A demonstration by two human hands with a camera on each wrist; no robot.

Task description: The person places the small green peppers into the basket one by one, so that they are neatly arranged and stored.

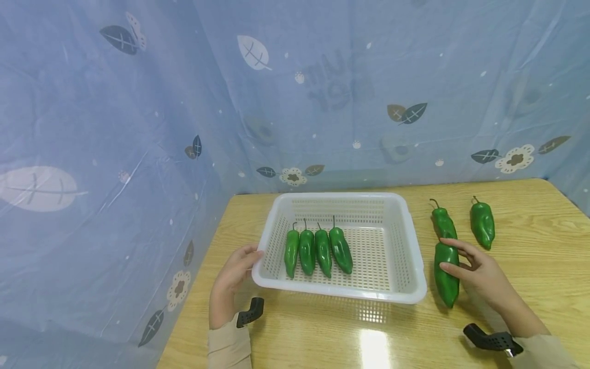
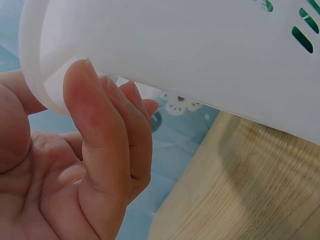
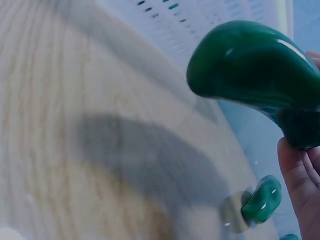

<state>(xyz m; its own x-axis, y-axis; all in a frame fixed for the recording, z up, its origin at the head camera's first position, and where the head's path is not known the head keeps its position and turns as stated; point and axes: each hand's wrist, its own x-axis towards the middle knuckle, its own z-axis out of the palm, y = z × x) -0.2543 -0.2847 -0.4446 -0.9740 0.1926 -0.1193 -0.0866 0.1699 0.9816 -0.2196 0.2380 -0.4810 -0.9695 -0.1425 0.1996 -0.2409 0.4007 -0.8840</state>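
My left hand (image 1: 236, 270) grips the left rim of a white plastic basket (image 1: 338, 292), its curled fingers (image 2: 102, 135) against the outer wall in the left wrist view. Several green peppers (image 1: 322, 251) lie side by side in the basket's left half, stems toward the far side. Just right of the basket, my right hand (image 1: 481, 274) pinches another green pepper (image 1: 446, 289) between thumb and fingers near its upper end. This pepper (image 3: 245, 65) is held above the tabletop in the right wrist view, with its shadow below; its stem end is partly hidden by the hand.
Two more green peppers lie on the wooden table (image 1: 534, 246) at the far right: one pepper (image 1: 444, 223) just beyond the held one, another pepper (image 1: 482, 224) farther right. A blue patterned curtain (image 1: 322, 128) borders the table at the back and left.
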